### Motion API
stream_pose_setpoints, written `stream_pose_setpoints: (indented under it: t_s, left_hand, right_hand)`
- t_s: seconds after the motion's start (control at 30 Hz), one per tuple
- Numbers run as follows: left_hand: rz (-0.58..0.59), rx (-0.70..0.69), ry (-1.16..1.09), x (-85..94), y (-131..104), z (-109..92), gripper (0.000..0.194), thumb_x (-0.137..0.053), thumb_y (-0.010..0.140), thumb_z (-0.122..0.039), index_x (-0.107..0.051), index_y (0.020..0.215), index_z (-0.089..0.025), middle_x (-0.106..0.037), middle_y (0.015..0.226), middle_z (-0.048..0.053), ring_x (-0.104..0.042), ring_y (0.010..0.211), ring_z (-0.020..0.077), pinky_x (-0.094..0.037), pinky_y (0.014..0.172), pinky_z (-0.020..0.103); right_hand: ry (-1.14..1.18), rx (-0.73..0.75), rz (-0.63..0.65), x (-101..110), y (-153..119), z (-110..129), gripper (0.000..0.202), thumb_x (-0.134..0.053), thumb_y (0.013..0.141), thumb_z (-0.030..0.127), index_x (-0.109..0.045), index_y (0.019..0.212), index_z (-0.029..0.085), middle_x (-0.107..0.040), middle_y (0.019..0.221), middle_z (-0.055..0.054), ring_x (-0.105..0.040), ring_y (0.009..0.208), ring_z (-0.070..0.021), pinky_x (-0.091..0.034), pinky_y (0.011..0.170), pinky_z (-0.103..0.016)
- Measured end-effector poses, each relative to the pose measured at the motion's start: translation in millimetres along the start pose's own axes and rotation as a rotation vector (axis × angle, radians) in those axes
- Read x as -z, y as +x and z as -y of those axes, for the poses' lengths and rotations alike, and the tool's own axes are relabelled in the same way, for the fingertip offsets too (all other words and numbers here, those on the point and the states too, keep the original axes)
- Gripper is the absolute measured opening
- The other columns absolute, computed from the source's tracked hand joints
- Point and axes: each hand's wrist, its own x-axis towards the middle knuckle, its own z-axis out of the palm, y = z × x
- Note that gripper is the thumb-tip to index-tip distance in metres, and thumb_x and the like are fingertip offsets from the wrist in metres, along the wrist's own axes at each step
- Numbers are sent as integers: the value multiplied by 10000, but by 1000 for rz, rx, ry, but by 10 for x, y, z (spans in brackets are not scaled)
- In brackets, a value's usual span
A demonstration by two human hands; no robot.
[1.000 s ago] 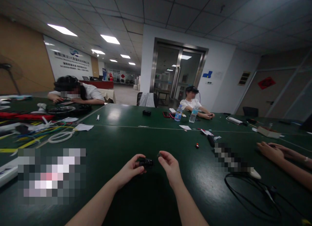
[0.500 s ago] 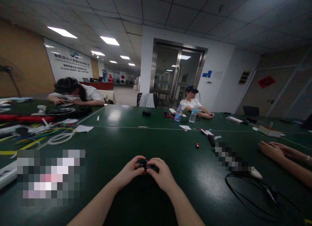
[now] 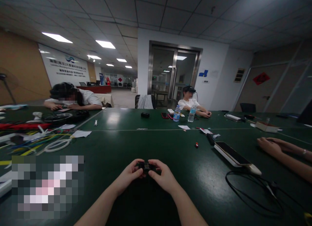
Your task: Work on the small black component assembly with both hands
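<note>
A small black object (image 3: 146, 167) is held between both hands, low in the middle of the head view, over the dark green table (image 3: 122, 144). My left hand (image 3: 133, 170) pinches its left end with thumb and fingers. On its other end, the thumb and fingers of my right hand (image 3: 161, 172) are closed. Fine details of the object are too dark to make out. To the right of my hands lie a small red item (image 3: 196, 144) and a phone (image 3: 232, 153) on a white block.
Cables (image 3: 57, 145) and paper (image 3: 81, 134) lie at the left, below one person (image 3: 89, 98). Two bottles (image 3: 191, 114) stand near another person (image 3: 190, 101). A third person's hands (image 3: 270, 147) rest at the right, beyond a black cable (image 3: 227, 183).
The view has shifted slightly. My right thumb has moved off the middle of the black object, and more of the object shows between my hands.
</note>
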Motion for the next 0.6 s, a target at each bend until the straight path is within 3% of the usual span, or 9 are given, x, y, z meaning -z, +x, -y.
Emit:
stream_pose_setpoints:
  t_s: [0.1, 0.27, 0.4, 0.6]
  left_hand:
    - [-22, 13, -15, -17, 11, 4, 390, -615, 720, -398, -483, 1024, -192, -632, 781, 24, -607, 733, 168, -424, 696, 298]
    - [-146, 96, 98, -87, 58, 6, 336, -554, 734, -459, -483, 907, -180, -584, 549, -38, -550, 469, 118, -358, 480, 231]
    - [-160, 100, 129, -103, 77, -8, 323, -602, 703, -386, -485, 908, -166, -556, 514, -58, -524, 448, 104, -375, 464, 220]
    - [-177, 76, 100, -103, 83, 7, 346, -626, 664, -417, -500, 863, -164, -534, 485, -62, -499, 414, 99, -373, 442, 224]
  right_hand:
    - [2, 18, -1, -20, 1, 3, 326, -578, 715, 214, -595, 1033, 279, -622, 1057, -12, -542, 1024, -222, -392, 897, -409]
    - [15, 74, 12, -85, -13, 13, 334, -598, 681, 159, -607, 1000, 258, -627, 1017, -9, -558, 993, -202, -402, 906, -371]
    - [12, 69, 18, -109, -19, 9, 337, -602, 681, 161, -605, 1002, 264, -625, 1015, -5, -561, 989, -199, -408, 905, -360]
    - [-14, 59, 0, -99, -15, 0, 351, -621, 662, 166, -604, 999, 261, -636, 995, -6, -564, 979, -204, -417, 884, -363]
